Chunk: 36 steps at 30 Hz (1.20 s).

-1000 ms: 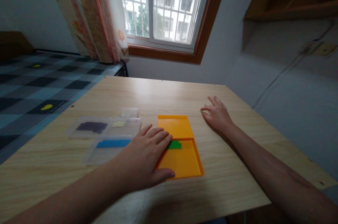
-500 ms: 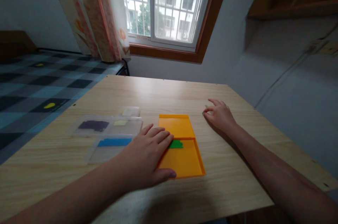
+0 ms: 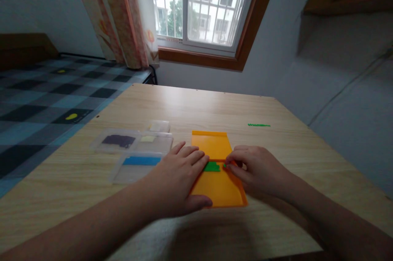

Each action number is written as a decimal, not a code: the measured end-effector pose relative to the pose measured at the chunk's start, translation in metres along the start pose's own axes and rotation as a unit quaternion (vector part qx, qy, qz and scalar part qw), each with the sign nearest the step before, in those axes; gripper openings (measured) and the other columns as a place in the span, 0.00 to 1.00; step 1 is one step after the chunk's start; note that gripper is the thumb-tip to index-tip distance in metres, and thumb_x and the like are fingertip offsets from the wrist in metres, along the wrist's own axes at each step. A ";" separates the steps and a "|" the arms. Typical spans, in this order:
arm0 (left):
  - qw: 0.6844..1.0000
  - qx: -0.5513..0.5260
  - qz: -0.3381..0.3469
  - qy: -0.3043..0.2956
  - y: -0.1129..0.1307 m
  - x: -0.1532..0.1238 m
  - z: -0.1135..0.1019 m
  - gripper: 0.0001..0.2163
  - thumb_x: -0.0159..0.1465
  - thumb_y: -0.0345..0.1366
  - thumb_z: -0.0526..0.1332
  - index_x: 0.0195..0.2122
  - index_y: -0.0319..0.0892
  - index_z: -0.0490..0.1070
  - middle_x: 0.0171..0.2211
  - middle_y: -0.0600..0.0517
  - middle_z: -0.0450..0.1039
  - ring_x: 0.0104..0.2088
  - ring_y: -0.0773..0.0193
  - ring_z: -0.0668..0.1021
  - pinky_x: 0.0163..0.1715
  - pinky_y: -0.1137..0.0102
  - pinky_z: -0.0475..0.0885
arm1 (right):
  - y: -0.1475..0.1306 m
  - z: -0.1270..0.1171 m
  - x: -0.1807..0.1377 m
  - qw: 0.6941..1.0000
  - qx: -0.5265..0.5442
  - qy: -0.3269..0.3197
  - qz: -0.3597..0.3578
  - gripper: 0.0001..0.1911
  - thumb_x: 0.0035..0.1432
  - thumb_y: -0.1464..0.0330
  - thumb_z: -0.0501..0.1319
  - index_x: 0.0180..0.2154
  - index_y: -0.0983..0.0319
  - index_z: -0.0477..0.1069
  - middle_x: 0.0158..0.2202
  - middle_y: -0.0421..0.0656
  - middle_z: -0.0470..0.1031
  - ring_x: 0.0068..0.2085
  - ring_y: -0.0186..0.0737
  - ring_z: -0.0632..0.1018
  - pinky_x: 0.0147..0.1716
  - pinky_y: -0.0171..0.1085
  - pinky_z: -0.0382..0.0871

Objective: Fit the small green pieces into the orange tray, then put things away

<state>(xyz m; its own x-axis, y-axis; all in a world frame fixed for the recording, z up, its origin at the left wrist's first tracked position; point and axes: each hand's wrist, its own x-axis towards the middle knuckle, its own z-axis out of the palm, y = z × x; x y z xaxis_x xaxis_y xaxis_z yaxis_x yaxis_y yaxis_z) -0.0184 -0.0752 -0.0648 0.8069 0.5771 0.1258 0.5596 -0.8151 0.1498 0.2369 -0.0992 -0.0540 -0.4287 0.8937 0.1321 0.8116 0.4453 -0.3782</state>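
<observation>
Here the left hand (image 3: 179, 181) lies flat and open on the left edge of the orange tray (image 3: 211, 146), gripping nothing, seemingly just pinning it to the counter (image 3: 184, 105), while the right hand (image 3: 258, 173), at the tray's right edge, has thumb and forefinger pinched on a small green piece (image 3: 225, 166) just beside the green block (image 3: 211, 167) at the tray's middle. Left of the tray sit clear boxes (image 3: 135, 142) of coloured pieces; beyond it lie a green strip (image 3: 258, 125) and a barred window (image 3: 196, 7).

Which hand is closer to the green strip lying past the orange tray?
Right. The right hand sits at the tray's right edge, short of the green strip; the left hand lies across the tray's left edge, farther.
</observation>
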 end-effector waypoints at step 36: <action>1.000 -0.002 0.004 0.001 -0.001 -0.001 0.002 0.38 0.61 0.62 0.65 0.63 0.38 0.69 0.60 0.40 0.73 0.60 0.40 0.73 0.66 0.41 0.57 | 0.007 0.004 0.000 0.997 -0.038 -0.042 -0.042 0.15 0.66 0.73 0.59 0.46 0.55 0.84 0.39 0.41 0.83 0.38 0.37 0.81 0.38 0.33 0.70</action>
<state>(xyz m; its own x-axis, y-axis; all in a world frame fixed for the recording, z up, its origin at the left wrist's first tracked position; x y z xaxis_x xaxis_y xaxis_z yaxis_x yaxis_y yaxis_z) -0.0190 -0.0752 -0.0667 0.8116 0.5699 0.1285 0.5516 -0.8200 0.1529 0.2404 -0.0962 -0.0602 -0.5259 0.8466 0.0820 0.7978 0.5245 -0.2975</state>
